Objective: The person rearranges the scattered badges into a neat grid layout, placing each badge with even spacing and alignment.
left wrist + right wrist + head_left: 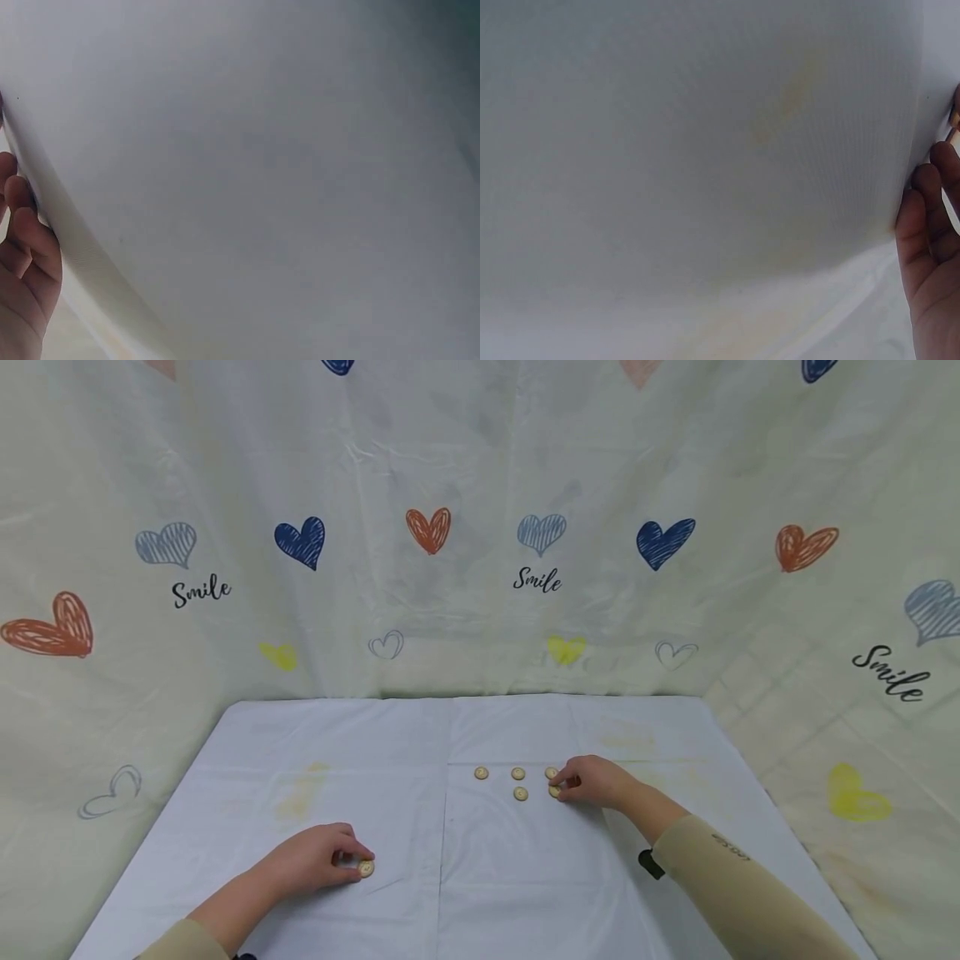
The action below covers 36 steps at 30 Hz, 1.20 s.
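Note:
My left hand (318,858) is low on the left half of the white-covered table, pinching a small round wooden button (366,868) between thumb and forefinger. Farther back on the right, my right hand (596,782) has its thumb and forefinger on another button (554,792), which they partly cover. Just behind that one lies a button (551,772). To its left, two more, a middle button (517,773) and an end button (481,773), continue the back row. A front-row button (521,794) lies left of my right fingertips. Both wrist views show only fingers at the edge, the buttons hidden.
The white tablecloth (360,735) has crease lines and faint yellowish stains. Behind the table hangs a pale curtain (465,460) printed with hearts and the word Smile, which also runs along both sides.

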{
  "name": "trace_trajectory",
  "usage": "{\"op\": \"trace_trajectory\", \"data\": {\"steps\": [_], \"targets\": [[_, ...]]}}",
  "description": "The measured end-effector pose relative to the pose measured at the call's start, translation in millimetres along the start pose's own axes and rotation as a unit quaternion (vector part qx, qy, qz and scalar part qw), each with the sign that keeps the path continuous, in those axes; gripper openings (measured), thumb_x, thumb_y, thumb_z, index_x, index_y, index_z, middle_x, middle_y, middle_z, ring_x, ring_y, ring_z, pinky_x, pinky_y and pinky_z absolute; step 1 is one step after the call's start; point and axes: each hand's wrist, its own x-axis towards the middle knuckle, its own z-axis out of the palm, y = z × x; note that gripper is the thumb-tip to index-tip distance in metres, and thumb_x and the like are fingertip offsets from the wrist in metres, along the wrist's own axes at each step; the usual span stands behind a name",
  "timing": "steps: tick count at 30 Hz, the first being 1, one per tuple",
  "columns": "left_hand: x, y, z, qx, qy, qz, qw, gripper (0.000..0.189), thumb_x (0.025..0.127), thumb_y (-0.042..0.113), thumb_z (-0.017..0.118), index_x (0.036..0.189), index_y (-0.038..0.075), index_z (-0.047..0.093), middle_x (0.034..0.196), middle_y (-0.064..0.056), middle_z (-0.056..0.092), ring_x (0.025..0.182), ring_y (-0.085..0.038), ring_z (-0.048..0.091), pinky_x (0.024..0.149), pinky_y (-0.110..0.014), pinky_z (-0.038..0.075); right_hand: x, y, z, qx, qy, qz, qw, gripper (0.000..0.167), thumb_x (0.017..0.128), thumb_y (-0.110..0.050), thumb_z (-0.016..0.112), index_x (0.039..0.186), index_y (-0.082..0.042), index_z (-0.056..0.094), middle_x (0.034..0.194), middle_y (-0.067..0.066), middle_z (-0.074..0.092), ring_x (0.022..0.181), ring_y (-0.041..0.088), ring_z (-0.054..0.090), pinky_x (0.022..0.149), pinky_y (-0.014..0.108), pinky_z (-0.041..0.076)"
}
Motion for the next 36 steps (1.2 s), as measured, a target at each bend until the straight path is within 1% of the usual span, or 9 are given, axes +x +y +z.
{"op": "trace_trajectory", "data": {"steps": [5,9,11,14,21,23,27,30,36], "targets": [[3.6,-2.0,3.7,-0.003,0.004,0.008,1.0,0.021,0.089,0.039,0.075,0.108,0.033,0.077,0.084,0.022,0.053,0.073,0.003,0.049,0.067,-0.022,0.044,-2.4,0.3,-1.2,-0.004,-0.003,0.011,0.9999,0.022,0.085,-0.02,0.08,0.106,-0.015,0.079,0.079,-0.011,0.058,0.072,0.007,0.049,0.067,0.028,0.043],[6.9,-0.2,5.0,-0.014,0.013,0.004,0.9998,0.022,0.089,0.043,0.073,0.109,0.034,0.076,0.083,0.022,0.054,0.07,0.002,0.049,0.066,-0.022,0.044,-3.2,0.8,0.0,-0.002,-0.005,0.017,0.9998,0.022,0.085,-0.021,0.079,0.106,-0.016,0.079,0.079,-0.011,0.058,0.072,0.008,0.05,0.068,0.028,0.043],[10.5,2.8,4.8,-0.021,0.017,0.0,0.9996,0.023,0.089,0.044,0.073,0.109,0.034,0.076,0.083,0.021,0.056,0.068,0.001,0.05,0.064,-0.023,0.044,-3.3,1.2,0.8,0.0,-0.006,0.017,0.9998,0.021,0.085,-0.021,0.079,0.106,-0.016,0.079,0.079,-0.011,0.058,0.072,0.008,0.05,0.068,0.029,0.043],[20.9,9.2,3.8,-0.019,0.02,-0.004,0.9996,0.024,0.089,0.043,0.073,0.111,0.033,0.076,0.083,0.022,0.057,0.068,0.0,0.051,0.064,-0.023,0.045,-2.9,2.0,2.0,0.001,-0.004,0.022,0.9997,0.021,0.085,-0.021,0.079,0.106,-0.017,0.079,0.079,-0.011,0.058,0.072,0.008,0.05,0.068,0.029,0.042],[55.6,27.8,1.3,0.023,0.021,0.002,0.9995,0.025,0.09,0.04,0.073,0.113,0.032,0.076,0.079,0.021,0.054,0.068,0.0,0.05,0.063,-0.024,0.044,-0.6,3.5,4.4,0.002,-0.003,0.031,0.9995,0.021,0.084,-0.021,0.08,0.105,-0.017,0.08,0.078,-0.011,0.059,0.072,0.008,0.05,0.068,0.03,0.043],[67.4,31.6,2.3,0.032,0.02,0.004,0.9993,0.024,0.09,0.038,0.074,0.113,0.031,0.077,0.078,0.02,0.053,0.068,-0.001,0.05,0.063,-0.024,0.044,0.6,3.6,4.9,0.004,-0.003,0.036,0.9993,0.021,0.084,-0.021,0.081,0.104,-0.018,0.08,0.078,-0.011,0.059,0.072,0.009,0.05,0.069,0.03,0.043],[91.6,35.5,5.7,0.049,0.02,-0.003,0.9986,0.022,0.089,0.035,0.075,0.111,0.032,0.077,0.076,0.018,0.053,0.067,-0.002,0.049,0.064,-0.025,0.043,1.7,2.8,4.9,0.014,-0.001,0.047,0.9988,0.019,0.084,-0.02,0.08,0.103,-0.018,0.08,0.079,-0.01,0.06,0.073,0.01,0.052,0.069,0.031,0.044],[108.7,37.9,8.3,0.053,0.015,-0.012,0.9984,0.021,0.089,0.034,0.075,0.11,0.032,0.078,0.076,0.017,0.053,0.069,-0.003,0.05,0.066,-0.026,0.043,2.2,1.6,4.9,0.024,-0.001,0.053,0.9983,0.019,0.084,-0.02,0.08,0.103,-0.019,0.08,0.081,-0.01,0.061,0.073,0.01,0.052,0.07,0.031,0.045],[141.5,45.7,12.2,0.051,0.003,-0.006,0.9987,0.022,0.09,0.033,0.074,0.111,0.029,0.077,0.078,0.015,0.055,0.073,-0.006,0.051,0.07,-0.029,0.044,1.4,-2.3,4.7,0.026,-0.001,0.061,0.9978,0.018,0.084,-0.02,0.08,0.102,-0.019,0.08,0.082,-0.01,0.061,0.074,0.01,0.052,0.071,0.031,0.045]]}}
